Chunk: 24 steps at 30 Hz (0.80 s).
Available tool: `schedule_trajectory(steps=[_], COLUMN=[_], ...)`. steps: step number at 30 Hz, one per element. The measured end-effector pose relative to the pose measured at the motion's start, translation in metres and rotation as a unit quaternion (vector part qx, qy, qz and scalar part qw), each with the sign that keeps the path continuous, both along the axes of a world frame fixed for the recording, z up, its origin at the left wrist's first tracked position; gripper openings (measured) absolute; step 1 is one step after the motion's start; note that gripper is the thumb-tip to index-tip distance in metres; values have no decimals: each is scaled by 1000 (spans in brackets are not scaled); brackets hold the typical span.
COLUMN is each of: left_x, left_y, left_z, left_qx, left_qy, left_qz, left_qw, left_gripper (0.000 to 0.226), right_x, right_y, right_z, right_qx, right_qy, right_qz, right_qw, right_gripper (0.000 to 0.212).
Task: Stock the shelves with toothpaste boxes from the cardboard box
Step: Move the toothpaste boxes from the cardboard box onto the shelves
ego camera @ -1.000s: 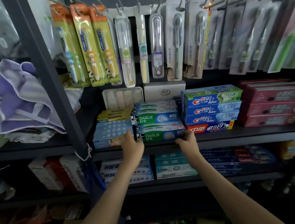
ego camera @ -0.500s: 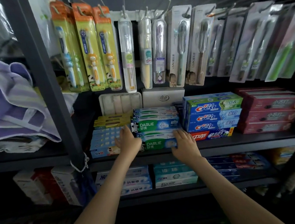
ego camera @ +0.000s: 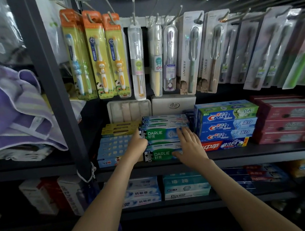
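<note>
While both of your bare forearms reach up toward the middle shelf, your left hand [ego camera: 136, 146] sits at the left end of the upper green-and-white DARLIE toothpaste box [ego camera: 161, 135]. Its back faces the camera and its fingers are hidden, so you cannot tell whether it grips the carton or only presses against it. Your right hand [ego camera: 191, 148] lies flat, its fingers straight and spread over the right end of that same box. Its thumb stretches left onto the front of the lower green-and-white DARLIE toothpaste box [ego camera: 160, 155], and it pinches nothing. Both cartons are long, slim boxes of glossy printed cardboard, stacked one above the other at the front of the dark metal shelf [ego camera: 260, 157], the lower one nearer its edge. Their long axes run left to right along the shelf, with the printed faces toward you and the logo ends to your left. Just to the right stand stacked blue Crest boxes [ego camera: 227, 126], then dark red cartons [ego camera: 290, 115]. To the left, flat yellow boxes [ego camera: 120, 128] rest on pale blue boxes [ego camera: 114, 147]. Blister-packed toothbrushes [ego camera: 97, 55] hang from hooks above, and a soft purple striped towel [ego camera: 18, 111] lies crumpled in the left bay.
</note>
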State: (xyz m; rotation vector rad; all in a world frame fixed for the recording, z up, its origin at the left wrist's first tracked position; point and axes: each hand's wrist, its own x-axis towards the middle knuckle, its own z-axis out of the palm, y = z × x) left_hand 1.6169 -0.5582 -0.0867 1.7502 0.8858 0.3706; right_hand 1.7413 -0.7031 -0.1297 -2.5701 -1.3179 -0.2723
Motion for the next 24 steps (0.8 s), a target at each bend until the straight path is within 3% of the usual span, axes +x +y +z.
schedule_trajectory(steps=[4, 16, 24], left_x=[5, 18, 13], left_y=[2, -3, -1], left_z=[-4, 9, 2], left_qx=[1, 4, -6], left_qy=[-14, -31, -76], left_qz=[-6, -14, 29], left_qw=[1000, 999, 997], left_gripper=[79, 60, 64], right_x=[10, 22, 6], right_y=[2, -1, 2], right_z=[10, 12, -3], right_qx=[-38, -40, -54], right_qy=[-1, 54, -8], right_qz=[22, 30, 154], right_qw=[999, 997, 987], right_gripper=[98, 103, 57])
